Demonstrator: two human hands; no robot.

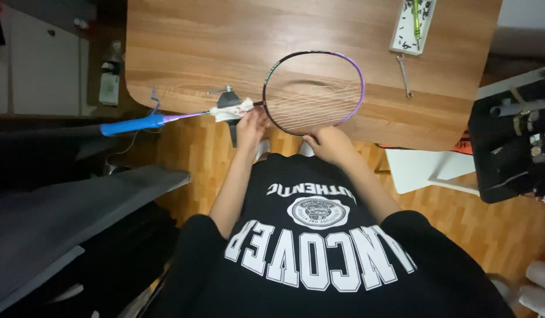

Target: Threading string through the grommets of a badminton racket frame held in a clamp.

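A badminton racket (pixel 350 66) with a black and purple frame lies across the near edge of a wooden table (pixel 225 47). Its head holds loose white strings, only partly woven. The shaft runs left to a blue grip (pixel 131 124) that sticks out past the table edge. A white cloth (pixel 232 110) wraps the shaft at a small metal clamp (pixel 228 97). My left hand (pixel 252 126) holds the racket at the throat beside the cloth. My right hand (pixel 328 143) pinches the lower rim of the head at the strings.
A white tray (pixel 409 29) with a green tool and small dark parts lies at the table's far right, with a metal wrench (pixel 405 73) beside it. A black tool rack (pixel 514 141) stands right, a grey surface (pixel 60 218) left, a white board (pixel 425 168) on the wooden floor.
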